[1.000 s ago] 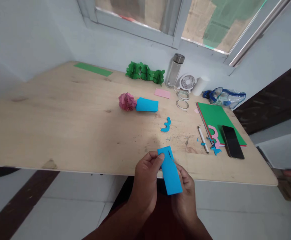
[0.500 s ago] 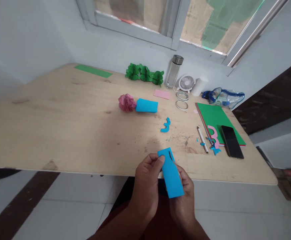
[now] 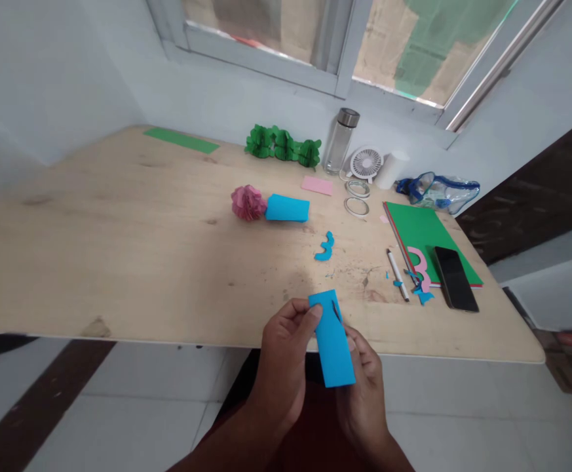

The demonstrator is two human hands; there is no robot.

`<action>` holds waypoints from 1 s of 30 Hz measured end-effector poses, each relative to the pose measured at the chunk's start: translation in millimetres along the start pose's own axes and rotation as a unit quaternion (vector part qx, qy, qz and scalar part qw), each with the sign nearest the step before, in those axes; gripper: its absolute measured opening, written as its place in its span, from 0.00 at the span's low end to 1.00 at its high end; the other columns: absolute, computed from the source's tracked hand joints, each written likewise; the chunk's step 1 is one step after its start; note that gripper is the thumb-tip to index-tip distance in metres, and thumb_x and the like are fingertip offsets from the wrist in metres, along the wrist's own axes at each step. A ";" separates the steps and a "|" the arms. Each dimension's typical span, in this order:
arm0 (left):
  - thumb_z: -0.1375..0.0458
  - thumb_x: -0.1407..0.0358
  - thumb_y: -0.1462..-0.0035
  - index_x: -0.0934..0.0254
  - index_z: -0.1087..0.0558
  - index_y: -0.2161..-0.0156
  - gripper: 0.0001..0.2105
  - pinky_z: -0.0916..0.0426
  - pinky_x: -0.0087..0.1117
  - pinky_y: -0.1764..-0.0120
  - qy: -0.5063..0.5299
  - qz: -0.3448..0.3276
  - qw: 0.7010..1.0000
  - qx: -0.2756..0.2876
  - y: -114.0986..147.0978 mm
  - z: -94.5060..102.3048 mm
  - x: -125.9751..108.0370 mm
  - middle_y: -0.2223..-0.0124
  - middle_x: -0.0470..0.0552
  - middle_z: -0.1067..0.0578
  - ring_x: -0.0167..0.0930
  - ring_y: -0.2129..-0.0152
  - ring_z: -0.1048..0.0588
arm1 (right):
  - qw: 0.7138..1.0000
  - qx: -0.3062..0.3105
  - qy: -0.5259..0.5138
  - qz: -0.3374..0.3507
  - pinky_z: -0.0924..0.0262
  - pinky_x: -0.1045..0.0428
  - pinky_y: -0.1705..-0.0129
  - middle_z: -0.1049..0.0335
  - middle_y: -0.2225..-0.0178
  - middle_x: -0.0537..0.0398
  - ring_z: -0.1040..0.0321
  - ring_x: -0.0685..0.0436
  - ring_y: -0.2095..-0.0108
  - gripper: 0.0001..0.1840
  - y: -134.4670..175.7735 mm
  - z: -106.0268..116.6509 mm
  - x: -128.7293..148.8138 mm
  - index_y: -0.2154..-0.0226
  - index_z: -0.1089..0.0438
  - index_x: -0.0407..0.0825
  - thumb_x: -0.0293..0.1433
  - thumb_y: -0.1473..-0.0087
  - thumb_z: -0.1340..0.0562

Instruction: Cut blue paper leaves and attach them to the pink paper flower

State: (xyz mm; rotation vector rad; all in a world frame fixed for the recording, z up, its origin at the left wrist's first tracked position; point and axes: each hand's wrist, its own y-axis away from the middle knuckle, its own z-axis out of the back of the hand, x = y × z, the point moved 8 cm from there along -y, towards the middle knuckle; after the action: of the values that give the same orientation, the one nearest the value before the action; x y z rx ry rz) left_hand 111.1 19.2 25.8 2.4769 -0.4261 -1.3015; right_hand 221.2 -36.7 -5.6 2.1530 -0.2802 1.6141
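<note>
A blue paper strip [image 3: 333, 354] is held over the table's front edge, its long side running toward my body. My left hand [image 3: 286, 344] pinches its upper left part, thumb on top and fingers beneath. At its right edge, my right hand [image 3: 365, 370] is closed with the thumb against the paper; part of its fingers is hidden. Near the strip's upper right corner shows a narrow dark slit or mark, which I cannot make out clearly. Beyond the hands lies a wavy blue paper cutout [image 3: 325, 247].
On the table [image 3: 118, 262] are a pink paper flower [image 3: 247, 202], folded blue paper [image 3: 288, 208], green paper decoration [image 3: 282, 144], tape rolls [image 3: 357, 208], a glass bottle [image 3: 339, 144], small fan [image 3: 365, 164], pen [image 3: 398, 275], green paper stack [image 3: 426, 226] and phone [image 3: 456, 278].
The blue strip's near end has swung slightly left. My right hand has shifted along its right edge, and its thumb now shows there. My left hand keeps its pinch.
</note>
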 end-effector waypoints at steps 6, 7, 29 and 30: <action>0.36 0.64 0.54 0.64 0.30 0.74 0.07 0.37 0.26 0.70 -0.010 -0.001 1.000 0.003 -1.8 -0.2 -0.1 0.77 0.44 0.29 0.25 0.78 0.33 | 1.000 -0.002 0.015 0.000 0.36 0.50 0.64 0.23 0.65 0.51 0.30 0.43 0.66 0.19 -1.9 0.9 -0.8 0.61 0.25 0.50 0.45 0.47 0.39; 0.36 0.64 0.54 0.64 0.30 0.74 0.07 0.37 0.26 0.70 -0.010 -0.002 1.000 0.001 -2.0 -0.1 -0.4 0.77 0.44 0.29 0.25 0.78 0.33 | 1.000 -0.001 0.017 0.002 0.36 0.50 0.63 0.23 0.65 0.51 0.30 0.43 0.65 0.19 -2.3 1.4 -1.3 0.60 0.25 0.50 0.45 0.47 0.40; 0.36 0.65 0.56 0.65 0.30 0.76 0.07 0.37 0.25 0.72 -0.026 -0.021 0.999 -0.005 -5.5 2.2 -2.2 0.79 0.43 0.31 0.24 0.80 0.35 | 1.000 0.010 0.017 -0.005 0.35 0.49 0.64 0.24 0.62 0.50 0.29 0.43 0.65 0.19 -4.2 -1.2 -4.1 0.56 0.26 0.51 0.43 0.45 0.40; 0.36 0.65 0.56 0.65 0.30 0.75 0.07 0.37 0.25 0.72 -0.028 -0.020 0.999 -0.005 -5.8 2.3 -1.3 0.79 0.43 0.30 0.24 0.80 0.34 | 1.000 0.009 0.012 -0.005 0.35 0.49 0.64 0.23 0.62 0.50 0.29 0.43 0.65 0.19 -4.6 -1.9 -3.4 0.56 0.26 0.51 0.44 0.46 0.40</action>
State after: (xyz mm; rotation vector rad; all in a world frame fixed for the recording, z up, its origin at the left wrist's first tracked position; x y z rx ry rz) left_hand 109.1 24.6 23.2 2.4580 -0.3847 -1.3872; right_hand 220.5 -32.2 -9.4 2.1419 -0.2484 1.6421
